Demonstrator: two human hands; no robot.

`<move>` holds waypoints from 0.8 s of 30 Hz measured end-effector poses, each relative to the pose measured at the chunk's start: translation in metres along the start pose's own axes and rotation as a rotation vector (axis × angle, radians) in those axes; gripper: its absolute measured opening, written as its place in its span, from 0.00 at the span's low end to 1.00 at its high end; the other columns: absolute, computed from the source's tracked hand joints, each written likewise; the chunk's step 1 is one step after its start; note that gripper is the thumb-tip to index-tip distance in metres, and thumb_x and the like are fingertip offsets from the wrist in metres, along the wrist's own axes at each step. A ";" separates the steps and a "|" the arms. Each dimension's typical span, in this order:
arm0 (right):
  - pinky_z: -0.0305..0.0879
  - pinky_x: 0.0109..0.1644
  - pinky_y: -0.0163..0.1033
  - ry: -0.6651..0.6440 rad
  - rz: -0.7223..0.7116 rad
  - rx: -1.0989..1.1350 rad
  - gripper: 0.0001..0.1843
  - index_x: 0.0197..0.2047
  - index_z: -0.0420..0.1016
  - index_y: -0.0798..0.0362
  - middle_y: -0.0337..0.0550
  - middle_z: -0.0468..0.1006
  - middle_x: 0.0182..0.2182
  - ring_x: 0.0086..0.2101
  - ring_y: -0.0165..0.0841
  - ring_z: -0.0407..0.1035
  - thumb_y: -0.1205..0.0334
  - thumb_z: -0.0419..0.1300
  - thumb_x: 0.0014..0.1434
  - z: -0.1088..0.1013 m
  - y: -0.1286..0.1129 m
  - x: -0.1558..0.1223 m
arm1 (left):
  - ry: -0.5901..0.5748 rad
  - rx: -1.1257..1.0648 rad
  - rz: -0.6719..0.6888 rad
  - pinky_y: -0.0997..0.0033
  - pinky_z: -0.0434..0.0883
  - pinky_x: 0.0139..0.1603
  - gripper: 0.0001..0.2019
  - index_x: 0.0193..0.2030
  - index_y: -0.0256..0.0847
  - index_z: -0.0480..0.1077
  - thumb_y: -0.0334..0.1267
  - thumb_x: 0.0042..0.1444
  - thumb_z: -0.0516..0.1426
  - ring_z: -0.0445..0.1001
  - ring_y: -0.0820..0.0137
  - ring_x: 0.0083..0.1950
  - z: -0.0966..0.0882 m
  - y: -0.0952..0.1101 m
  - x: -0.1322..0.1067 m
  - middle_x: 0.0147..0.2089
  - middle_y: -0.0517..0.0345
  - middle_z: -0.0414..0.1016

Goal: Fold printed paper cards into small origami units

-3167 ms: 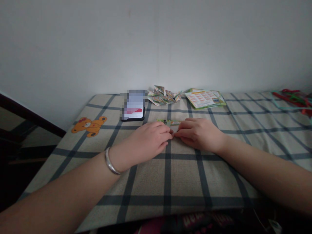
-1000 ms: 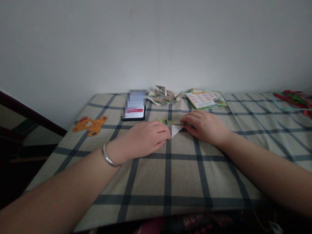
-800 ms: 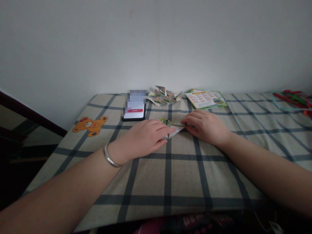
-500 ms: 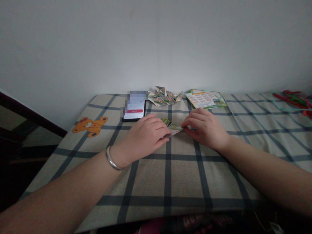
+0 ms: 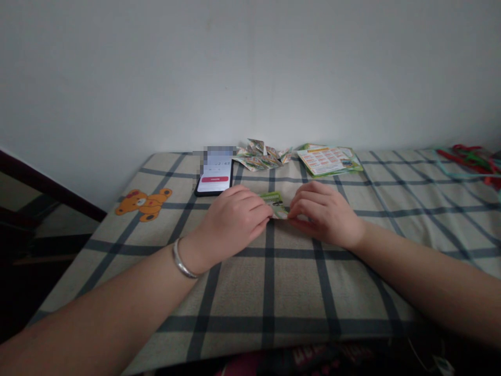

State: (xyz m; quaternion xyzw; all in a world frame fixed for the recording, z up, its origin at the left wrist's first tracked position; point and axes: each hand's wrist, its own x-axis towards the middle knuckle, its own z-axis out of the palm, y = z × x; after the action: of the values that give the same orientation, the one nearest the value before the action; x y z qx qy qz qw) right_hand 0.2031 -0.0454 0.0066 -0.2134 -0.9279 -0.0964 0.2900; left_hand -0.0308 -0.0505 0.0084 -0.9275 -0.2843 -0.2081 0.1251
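A small folded piece of printed paper (image 5: 276,204), green and white, lies on the checked cloth (image 5: 274,277) between my two hands. My left hand (image 5: 234,221), with a silver bangle on its wrist, has its fingers curled and pinches the paper's left side. My right hand (image 5: 324,213) pinches the right side, fingertips pressed together on it. Most of the paper is hidden under the fingers.
A phone (image 5: 215,178) with a lit screen lies beyond my left hand. Several folded paper pieces (image 5: 261,155) and a stack of printed sheets (image 5: 327,159) sit by the wall. A bear picture (image 5: 143,202) marks the cloth's left side. Red and green strips (image 5: 473,159) lie far right.
The paper lay as a long strip with a white corner showing; both hands have folded it shorter and closed in on it. My right hand has moved left and nearer.
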 end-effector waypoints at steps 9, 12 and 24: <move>0.67 0.46 0.46 -0.108 0.105 0.023 0.12 0.47 0.72 0.52 0.48 0.78 0.43 0.44 0.40 0.69 0.60 0.60 0.60 0.001 0.009 -0.003 | 0.067 -0.117 -0.075 0.63 0.65 0.44 0.05 0.38 0.44 0.73 0.33 0.61 0.55 0.74 0.66 0.42 0.002 -0.009 -0.002 0.39 0.61 0.78; 0.67 0.48 0.47 -0.104 0.095 0.035 0.14 0.48 0.71 0.53 0.48 0.77 0.45 0.45 0.41 0.69 0.60 0.61 0.59 0.002 0.012 -0.002 | 0.109 -0.164 -0.085 0.65 0.66 0.45 0.05 0.39 0.43 0.73 0.31 0.60 0.56 0.74 0.67 0.43 0.002 -0.010 -0.003 0.40 0.61 0.78; 0.68 0.49 0.44 -0.038 0.099 0.044 0.06 0.40 0.72 0.51 0.46 0.79 0.41 0.45 0.37 0.71 0.68 0.57 0.59 -0.002 0.015 -0.003 | 0.053 -0.249 -0.114 0.65 0.66 0.46 0.03 0.36 0.40 0.70 0.31 0.56 0.57 0.73 0.67 0.41 0.002 -0.012 -0.002 0.38 0.59 0.77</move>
State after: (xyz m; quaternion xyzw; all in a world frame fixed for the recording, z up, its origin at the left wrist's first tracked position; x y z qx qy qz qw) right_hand 0.2129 -0.0341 0.0068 -0.2545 -0.9234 -0.0573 0.2814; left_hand -0.0387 -0.0415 0.0066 -0.9123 -0.3053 -0.2729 0.0042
